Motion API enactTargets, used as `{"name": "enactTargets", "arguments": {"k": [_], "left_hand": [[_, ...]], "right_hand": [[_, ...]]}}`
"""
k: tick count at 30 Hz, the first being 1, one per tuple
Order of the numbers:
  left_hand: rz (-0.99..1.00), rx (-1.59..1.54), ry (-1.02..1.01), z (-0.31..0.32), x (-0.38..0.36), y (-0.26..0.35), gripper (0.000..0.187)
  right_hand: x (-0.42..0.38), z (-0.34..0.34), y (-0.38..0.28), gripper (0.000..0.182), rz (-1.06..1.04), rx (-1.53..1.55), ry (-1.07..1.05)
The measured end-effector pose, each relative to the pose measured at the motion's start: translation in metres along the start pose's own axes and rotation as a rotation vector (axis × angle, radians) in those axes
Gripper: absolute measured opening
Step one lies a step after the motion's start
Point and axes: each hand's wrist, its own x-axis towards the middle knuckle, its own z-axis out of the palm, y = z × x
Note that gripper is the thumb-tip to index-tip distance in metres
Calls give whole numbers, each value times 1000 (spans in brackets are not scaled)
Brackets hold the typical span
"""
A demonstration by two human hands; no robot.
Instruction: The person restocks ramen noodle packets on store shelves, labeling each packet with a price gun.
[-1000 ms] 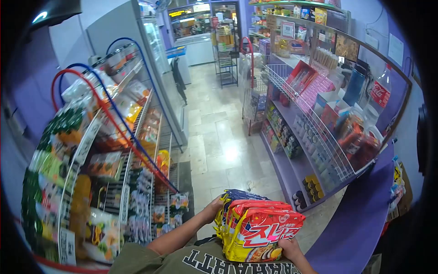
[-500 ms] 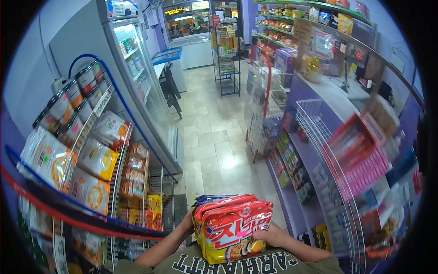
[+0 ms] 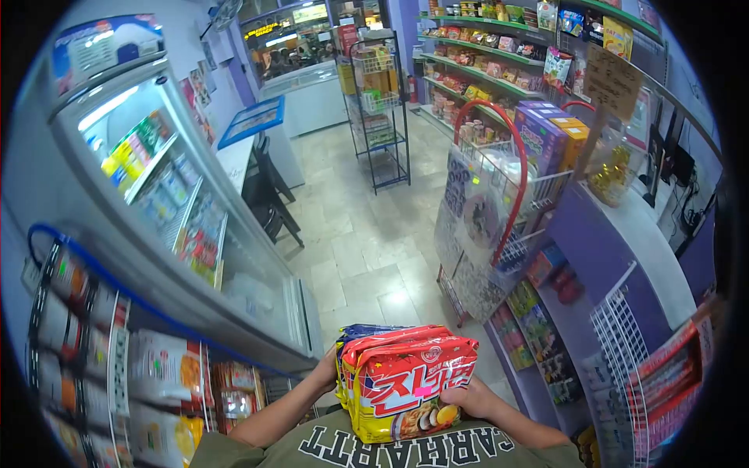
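A stack of red and yellow noodle packs, with a dark blue pack at its far side, is held upright in front of my chest. My left hand grips the left side of the stack, its fingers mostly hidden behind the packs. On the right, my right hand is closed round the lower front edge, the thumb against the front pack's printed face. A pink tag is on that front pack.
A glass-door fridge stands at the left, above a rack of packets. A black wire stand is ahead on the tiled floor. At the right are a wire rack with a red hoop and a counter.
The view has moved forward along the aisle: the fridge, the black stand and the red-hooped rack appear larger and nearer. Both hands still hold the packs at the chest.
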Motion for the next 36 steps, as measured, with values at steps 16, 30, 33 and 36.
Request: {"name": "enactTargets", "arguments": {"k": [16, 30, 33, 36], "left_hand": [[11, -68, 21, -97, 376, 208, 38], [-211, 134, -321, -162, 733, 359, 45], [-266, 201, -468, -150, 804, 376, 42], [-321, 242, -455, -102, 852, 403, 43]], "right_hand": [[348, -199, -152, 48, -90, 12, 47], [586, -335, -203, 58, -135, 109, 567], [604, -357, -204, 58, -195, 255, 651], [618, -381, -207, 51, -272, 146, 820]]}}
